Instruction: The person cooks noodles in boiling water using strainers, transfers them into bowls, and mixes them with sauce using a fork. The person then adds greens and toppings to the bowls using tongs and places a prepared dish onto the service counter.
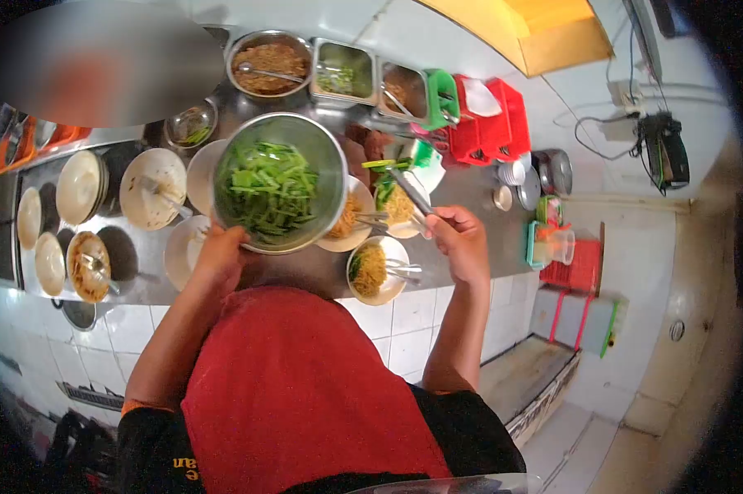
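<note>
My left hand grips the lower left rim of a large metal bowl, which holds cut green vegetables. To the right, my right hand is closed round metal tongs, whose tips reach over a bowl of noodles with greens. Some green pieces are at the tips. Beside the metal bowl is another noodle bowl, partly hidden by it. Nearer to me sits a third noodle bowl with greens and cutlery.
Several white bowls stand at the left, one with brown residue. Along the back are a pot of brown food, a metal tray of chopped greens and red baskets. A teal basket is at the right.
</note>
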A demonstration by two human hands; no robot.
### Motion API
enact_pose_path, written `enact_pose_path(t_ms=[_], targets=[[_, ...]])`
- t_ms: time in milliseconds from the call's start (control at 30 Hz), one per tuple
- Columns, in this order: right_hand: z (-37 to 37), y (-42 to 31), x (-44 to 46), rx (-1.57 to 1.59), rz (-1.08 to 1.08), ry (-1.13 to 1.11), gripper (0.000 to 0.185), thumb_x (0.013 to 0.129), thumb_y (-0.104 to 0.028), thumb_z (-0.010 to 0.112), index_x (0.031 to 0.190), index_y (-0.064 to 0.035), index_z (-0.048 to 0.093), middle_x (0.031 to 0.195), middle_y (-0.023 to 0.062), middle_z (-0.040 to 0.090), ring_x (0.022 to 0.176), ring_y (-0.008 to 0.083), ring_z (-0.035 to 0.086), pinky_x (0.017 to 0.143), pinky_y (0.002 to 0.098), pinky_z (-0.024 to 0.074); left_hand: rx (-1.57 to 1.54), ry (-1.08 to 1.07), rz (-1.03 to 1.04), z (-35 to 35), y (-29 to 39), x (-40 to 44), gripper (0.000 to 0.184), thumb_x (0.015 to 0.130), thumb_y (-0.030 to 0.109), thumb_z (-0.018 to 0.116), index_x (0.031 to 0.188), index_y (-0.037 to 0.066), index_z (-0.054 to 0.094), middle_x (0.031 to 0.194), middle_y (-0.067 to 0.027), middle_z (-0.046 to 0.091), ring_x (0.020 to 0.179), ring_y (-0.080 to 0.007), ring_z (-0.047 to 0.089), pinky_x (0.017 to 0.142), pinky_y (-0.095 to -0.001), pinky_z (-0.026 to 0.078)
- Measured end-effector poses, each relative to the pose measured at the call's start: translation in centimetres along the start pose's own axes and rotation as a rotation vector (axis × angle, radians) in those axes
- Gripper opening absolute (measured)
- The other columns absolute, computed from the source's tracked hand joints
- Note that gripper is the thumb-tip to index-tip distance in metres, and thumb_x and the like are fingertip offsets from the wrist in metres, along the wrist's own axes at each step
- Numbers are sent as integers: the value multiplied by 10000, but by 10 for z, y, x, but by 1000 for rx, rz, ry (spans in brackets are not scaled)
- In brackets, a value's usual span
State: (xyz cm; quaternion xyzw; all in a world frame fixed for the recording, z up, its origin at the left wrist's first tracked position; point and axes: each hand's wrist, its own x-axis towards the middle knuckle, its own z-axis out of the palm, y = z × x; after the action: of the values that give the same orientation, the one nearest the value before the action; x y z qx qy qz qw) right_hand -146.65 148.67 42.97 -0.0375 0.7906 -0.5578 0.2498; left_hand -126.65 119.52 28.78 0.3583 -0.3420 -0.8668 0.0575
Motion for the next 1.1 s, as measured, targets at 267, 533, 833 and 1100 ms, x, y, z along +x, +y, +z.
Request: enact_pose_path(t_ms=[267, 533, 833, 1100], targets=[[-53, 97, 54, -455, 6, 95, 186, 831, -185, 743, 887, -13, 698, 748, 70, 695, 663, 146, 646, 625, 299, 485, 95, 87, -9, -8, 26, -7, 478, 835, -20, 442, 1312, 11, 424, 1183, -171, 601, 1001, -322, 665, 849, -479, 591], [-17, 123, 89, -919, 17, 246, 293, 811, -272, 729, 930, -10, 674, 898, 208, 693, 857, 370, 668, 753, 436, 515, 52, 125, -14, -5, 29, -18, 464, 824, -27, 428, 1288, -5, 441, 1181, -187, 602, 990, -328, 672, 854, -464, 594], [-17, 106, 69, -915, 13, 214, 267, 836, -255, 714, 916, -11, 639, 887, 205, 690, 840, 384, 667, 740, 455, 508, -3, 54, -66, -9, 25, -24, 546, 823, -71, 416, 1346, 75, 356, 1234, -171, 555, 1072, -329, 634, 806, -460, 612], [-3, 106, 73, -1014, 13, 207, 300, 838, -260, 712, 1006, -20, 642, 952, 225, 689, 885, 407, 664, 779, 462, 513, 37, 95, -26, -2, 10, -28, 398, 846, -36, 460, 1243, -30, 431, 1142, -191, 596, 978, -345, 665, 839, -480, 604]])
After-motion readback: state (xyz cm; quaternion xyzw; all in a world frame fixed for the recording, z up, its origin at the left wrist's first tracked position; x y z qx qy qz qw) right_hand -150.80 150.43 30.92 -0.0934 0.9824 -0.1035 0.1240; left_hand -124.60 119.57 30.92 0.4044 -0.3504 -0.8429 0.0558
